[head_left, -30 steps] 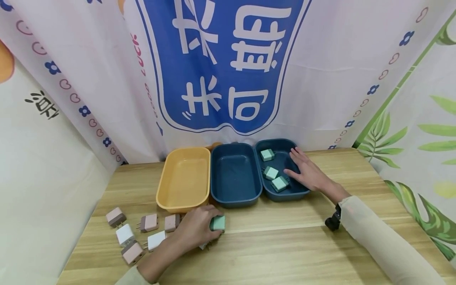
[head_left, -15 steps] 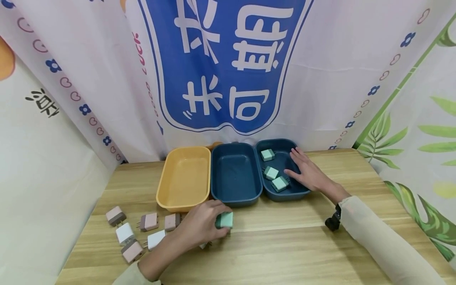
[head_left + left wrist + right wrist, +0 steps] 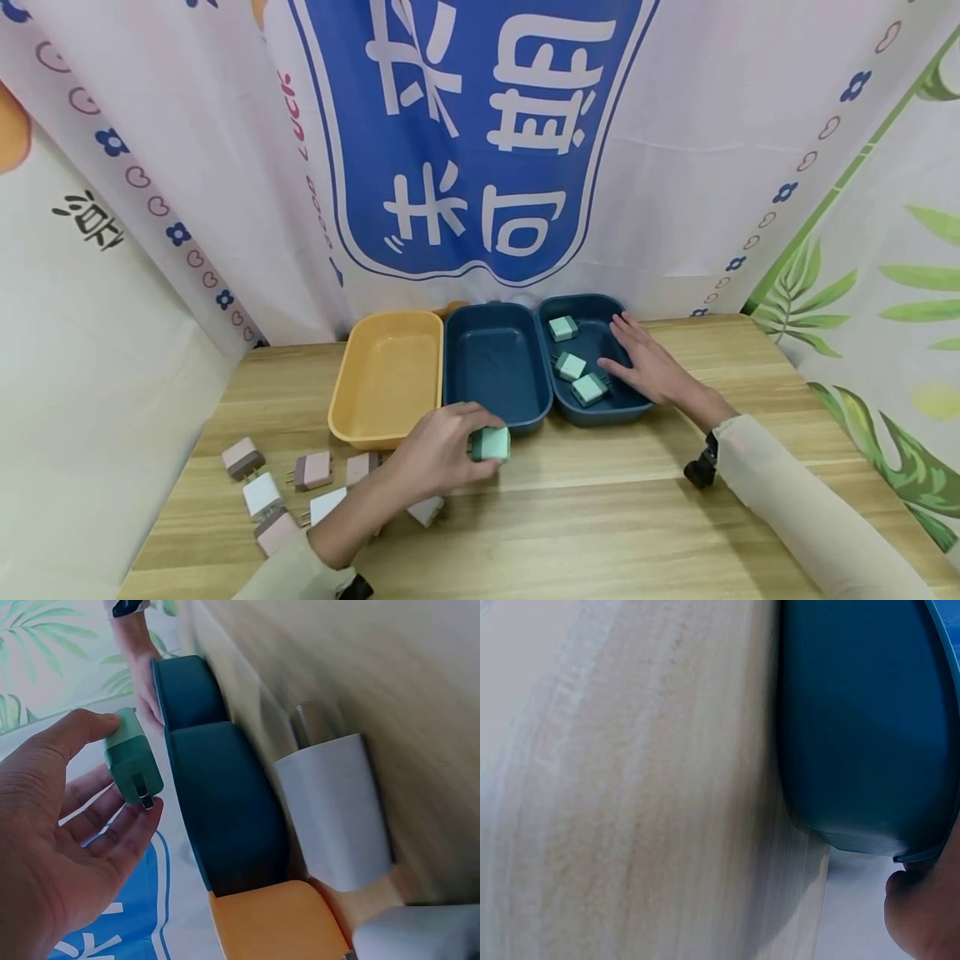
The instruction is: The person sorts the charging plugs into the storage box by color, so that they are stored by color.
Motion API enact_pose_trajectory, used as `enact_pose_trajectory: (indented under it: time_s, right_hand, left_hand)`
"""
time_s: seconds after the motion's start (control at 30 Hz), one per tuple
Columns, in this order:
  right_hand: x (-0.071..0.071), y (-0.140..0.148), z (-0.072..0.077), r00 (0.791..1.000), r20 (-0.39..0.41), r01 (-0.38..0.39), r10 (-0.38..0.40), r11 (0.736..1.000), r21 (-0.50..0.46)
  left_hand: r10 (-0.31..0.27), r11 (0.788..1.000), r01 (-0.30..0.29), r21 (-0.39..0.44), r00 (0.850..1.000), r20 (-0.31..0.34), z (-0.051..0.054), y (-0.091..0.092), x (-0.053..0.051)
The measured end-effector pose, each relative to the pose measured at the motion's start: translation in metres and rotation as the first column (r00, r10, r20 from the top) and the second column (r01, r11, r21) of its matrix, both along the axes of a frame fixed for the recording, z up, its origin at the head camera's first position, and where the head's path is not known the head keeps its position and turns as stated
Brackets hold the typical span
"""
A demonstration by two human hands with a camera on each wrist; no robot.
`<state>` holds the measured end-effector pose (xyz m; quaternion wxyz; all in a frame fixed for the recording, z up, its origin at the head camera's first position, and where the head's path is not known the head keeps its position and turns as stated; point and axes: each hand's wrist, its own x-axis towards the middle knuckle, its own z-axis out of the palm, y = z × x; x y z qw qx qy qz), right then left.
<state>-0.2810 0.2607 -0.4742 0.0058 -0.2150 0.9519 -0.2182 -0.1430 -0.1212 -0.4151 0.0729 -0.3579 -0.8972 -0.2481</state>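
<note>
My left hand (image 3: 442,450) pinches a green charger plug (image 3: 491,444) between thumb and fingers, above the table just in front of the middle blue bin. In the left wrist view the green charger plug (image 3: 133,757) shows its metal prongs. My right hand (image 3: 647,360) rests at the right rim of the right-hand dark blue bin (image 3: 603,414), fingers extended and thumb over the inside. Several green charger plugs (image 3: 589,388) lie in that bin. The right wrist view shows only part of my right hand (image 3: 926,907) against the bin's edge.
A yellow bin (image 3: 386,375) and a middle dark blue bin (image 3: 495,367) stand side by side, with nothing inside. Pink charger plugs (image 3: 313,470) and white charger plugs (image 3: 262,494) lie on the wooden table (image 3: 600,517) at the left. A printed curtain (image 3: 675,167) hangs behind.
My left hand has moved right and away from me, carrying the green charger plug up from beside the other plugs. A white plug beneath it shows more. My right hand stays in place.
</note>
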Motion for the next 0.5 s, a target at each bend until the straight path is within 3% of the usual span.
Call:
enact_pose_trajectory:
  time_s: [0.5]
  right_hand:
    - [0.0,0.0,0.0,1.0,0.006,0.007,-0.007,1.0,0.01]
  left_hand:
    - [0.062,0.997,-0.063,0.038,0.998,0.031,0.014,0.015,-0.027]
